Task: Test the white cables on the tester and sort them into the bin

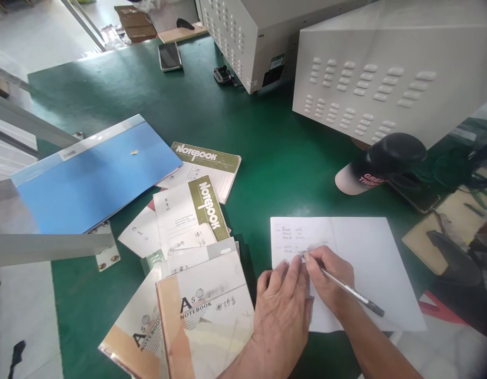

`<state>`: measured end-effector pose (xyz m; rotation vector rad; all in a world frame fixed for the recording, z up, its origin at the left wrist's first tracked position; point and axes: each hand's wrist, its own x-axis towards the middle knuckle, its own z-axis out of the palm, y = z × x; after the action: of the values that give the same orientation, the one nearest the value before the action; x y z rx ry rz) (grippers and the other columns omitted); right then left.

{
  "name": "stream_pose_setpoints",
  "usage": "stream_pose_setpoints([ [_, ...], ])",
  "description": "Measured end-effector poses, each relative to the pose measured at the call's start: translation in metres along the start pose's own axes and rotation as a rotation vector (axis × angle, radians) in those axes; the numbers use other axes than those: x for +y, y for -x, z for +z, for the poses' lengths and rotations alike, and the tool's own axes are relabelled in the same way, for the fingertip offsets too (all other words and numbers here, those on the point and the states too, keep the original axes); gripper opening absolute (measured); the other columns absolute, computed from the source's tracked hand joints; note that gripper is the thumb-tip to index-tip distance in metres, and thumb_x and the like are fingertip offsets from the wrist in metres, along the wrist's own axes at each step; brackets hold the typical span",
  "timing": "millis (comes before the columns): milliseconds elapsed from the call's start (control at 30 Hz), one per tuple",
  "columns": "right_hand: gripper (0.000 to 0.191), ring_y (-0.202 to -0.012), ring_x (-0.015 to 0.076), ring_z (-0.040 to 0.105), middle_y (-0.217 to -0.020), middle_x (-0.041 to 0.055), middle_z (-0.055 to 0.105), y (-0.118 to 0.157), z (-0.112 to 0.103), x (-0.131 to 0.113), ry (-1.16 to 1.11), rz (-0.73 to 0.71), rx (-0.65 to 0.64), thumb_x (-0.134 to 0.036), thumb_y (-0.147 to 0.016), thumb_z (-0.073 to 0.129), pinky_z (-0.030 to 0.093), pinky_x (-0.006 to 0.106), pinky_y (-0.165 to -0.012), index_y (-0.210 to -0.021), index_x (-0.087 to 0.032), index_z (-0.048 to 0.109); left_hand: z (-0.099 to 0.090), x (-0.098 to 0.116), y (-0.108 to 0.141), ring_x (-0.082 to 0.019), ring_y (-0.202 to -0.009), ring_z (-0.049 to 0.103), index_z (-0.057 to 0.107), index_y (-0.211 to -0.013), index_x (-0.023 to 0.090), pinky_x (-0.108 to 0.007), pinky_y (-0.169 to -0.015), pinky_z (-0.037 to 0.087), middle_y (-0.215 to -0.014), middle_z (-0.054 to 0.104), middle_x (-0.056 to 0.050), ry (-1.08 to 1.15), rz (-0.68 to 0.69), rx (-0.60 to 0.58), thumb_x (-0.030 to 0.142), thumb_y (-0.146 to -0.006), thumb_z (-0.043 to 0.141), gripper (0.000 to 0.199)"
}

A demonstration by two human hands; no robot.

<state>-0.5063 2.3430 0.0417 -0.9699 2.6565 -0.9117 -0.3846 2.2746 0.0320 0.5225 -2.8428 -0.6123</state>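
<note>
Left hand [281, 310] flat, fingers slightly spread, on left side of white paper [367, 268]; right hand [332, 279] pinching a pen [357, 296] beside the handwritten lines [292, 232] there. Paper lies on green table [267, 131], near side. Two vented metal cases [365, 87] at far right. Blue folder [99, 171], left. Notebooks [211, 310], overlapping, between folder and paper. Black-and-pink tumbler [379, 160] just beyond paper. Phone [170, 56] near far edge.

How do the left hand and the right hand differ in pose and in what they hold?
The left hand lies back up with its fingers extended; the right hand is curled. The left hand shows nothing in its grasp, while the right hand grips a pen. The left hand overlaps the left edge of the white paper; the right hand is further in. Both are bare.
</note>
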Motion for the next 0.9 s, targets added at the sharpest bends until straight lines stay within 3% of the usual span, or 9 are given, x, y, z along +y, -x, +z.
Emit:
stream_pose_setpoints([
  [200,0.027,-0.05,0.0149,0.055,-0.06,-0.0011,0.06,-0.0002,0.0004,0.0003,0.021,-0.018,-0.001,-0.039,-0.088,0.044,0.043,0.025,-0.046,-0.068,-0.023,0.051,-0.0019,-0.0002,-0.0028,-0.028,-0.116,0.049,0.049,-0.132,0.022,-0.046,-0.089,0.044,-0.133,0.055,-0.004,0.005,-0.005,-0.009,0.03,-0.088,0.041,0.045],
  [400,0.027,-0.048,0.0139,0.053,-0.057,-0.0021,0.058,-0.0012,0.0001,-0.0017,0.003,-0.035,0.034,-0.037,-0.088,0.045,0.041,0.024,-0.044,-0.065,-0.023,0.049,-0.0028,0.0003,-0.0024,-0.028,-0.116,0.049,0.047,-0.134,0.024,-0.047,-0.09,0.044,-0.133,0.055,-0.003,0.014,-0.006,-0.013,0.029,-0.088,0.042,0.047],
  [667,0.025,-0.051,0.0157,0.056,-0.06,-0.0012,0.06,-0.0005,0.0014,0.0021,-0.003,-0.017,-0.015,-0.037,-0.087,0.046,0.043,0.026,-0.047,-0.068,-0.023,0.05,-0.004,0.0004,-0.0039,-0.028,-0.115,0.05,0.048,-0.133,0.023,-0.046,-0.088,0.044,-0.134,0.055,-0.003,0.024,-0.008,-0.016,0.03,-0.088,0.043,0.046],
  [900,0.026,-0.047,0.0135,0.053,-0.055,-0.0026,0.057,0.0021,0.0,0.0011,0.01,-0.019,0.074,-0.036,-0.086,0.047,0.041,0.023,-0.045,-0.065,-0.023,0.049,-0.003,-0.0001,-0.0039,-0.027,-0.114,0.05,0.05,-0.132,0.023,-0.046,-0.087,0.044,-0.135,0.053,-0.001,-0.013,0.008,-0.024,0.031,-0.089,0.04,0.045],
])
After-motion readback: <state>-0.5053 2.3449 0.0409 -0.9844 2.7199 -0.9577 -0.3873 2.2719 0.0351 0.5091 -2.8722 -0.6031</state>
